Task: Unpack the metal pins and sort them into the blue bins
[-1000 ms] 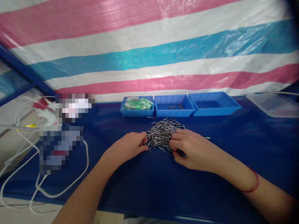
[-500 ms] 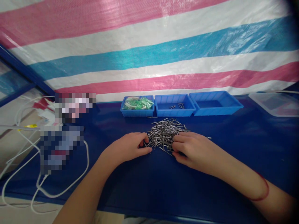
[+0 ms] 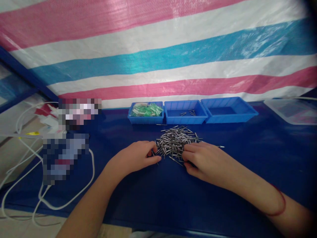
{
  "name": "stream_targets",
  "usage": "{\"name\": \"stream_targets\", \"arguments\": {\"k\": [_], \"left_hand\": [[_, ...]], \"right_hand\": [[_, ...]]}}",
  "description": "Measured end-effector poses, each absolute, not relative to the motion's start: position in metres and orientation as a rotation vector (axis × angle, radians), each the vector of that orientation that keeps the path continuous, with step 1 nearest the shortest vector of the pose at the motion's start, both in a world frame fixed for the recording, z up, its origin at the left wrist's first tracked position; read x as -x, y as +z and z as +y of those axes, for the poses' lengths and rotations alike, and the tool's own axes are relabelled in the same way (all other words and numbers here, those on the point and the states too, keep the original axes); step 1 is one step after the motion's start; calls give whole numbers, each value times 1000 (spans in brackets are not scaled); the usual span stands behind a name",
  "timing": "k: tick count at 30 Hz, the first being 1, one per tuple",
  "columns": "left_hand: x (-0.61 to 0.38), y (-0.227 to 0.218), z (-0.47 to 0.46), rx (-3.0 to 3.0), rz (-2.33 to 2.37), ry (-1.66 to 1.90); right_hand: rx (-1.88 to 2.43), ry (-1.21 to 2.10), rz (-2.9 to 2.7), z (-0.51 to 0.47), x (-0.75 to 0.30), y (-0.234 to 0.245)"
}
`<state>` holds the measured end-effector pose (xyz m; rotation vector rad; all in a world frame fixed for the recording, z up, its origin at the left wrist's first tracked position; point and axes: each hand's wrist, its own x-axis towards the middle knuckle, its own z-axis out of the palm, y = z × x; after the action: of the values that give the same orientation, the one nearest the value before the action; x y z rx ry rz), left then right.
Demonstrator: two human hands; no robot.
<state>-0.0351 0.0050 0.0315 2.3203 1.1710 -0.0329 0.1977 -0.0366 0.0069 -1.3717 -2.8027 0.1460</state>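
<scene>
A heap of small metal pins (image 3: pixel 177 140) lies on the blue table (image 3: pixel 158 195), between my two hands. My left hand (image 3: pixel 137 155) rests at the heap's left edge, its fingers curled and thumb and forefinger pinched at the nearest pins. My right hand (image 3: pixel 205 160) sits at the heap's right front edge with the fingers bent inward over some pins. What either hand actually grips is too small to see.
Three blue trays stand behind the heap: the left tray (image 3: pixel 146 114) holds green parts, the middle tray (image 3: pixel 185 112) a few pins, the right tray (image 3: pixel 228 109) looks bare. White cables (image 3: pixel 61 201) loop at the left. A clear lid (image 3: pixel 292 110) lies far right.
Both hands have shifted only slightly at the heap's edges. My right hand's fingers have drawn in closer to the pins; a dark pin seen under it earlier is out of sight.
</scene>
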Motion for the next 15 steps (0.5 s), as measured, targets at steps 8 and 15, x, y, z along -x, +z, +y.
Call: {"name": "stream_targets", "arguments": {"k": [8, 15], "left_hand": [[22, 45, -5, -2262, 1071, 436], [2, 38, -23, -2025, 933, 707]], "right_hand": [[1188, 607, -2471, -34, -204, 12], [949, 779, -2026, -39, -196, 15]]}}
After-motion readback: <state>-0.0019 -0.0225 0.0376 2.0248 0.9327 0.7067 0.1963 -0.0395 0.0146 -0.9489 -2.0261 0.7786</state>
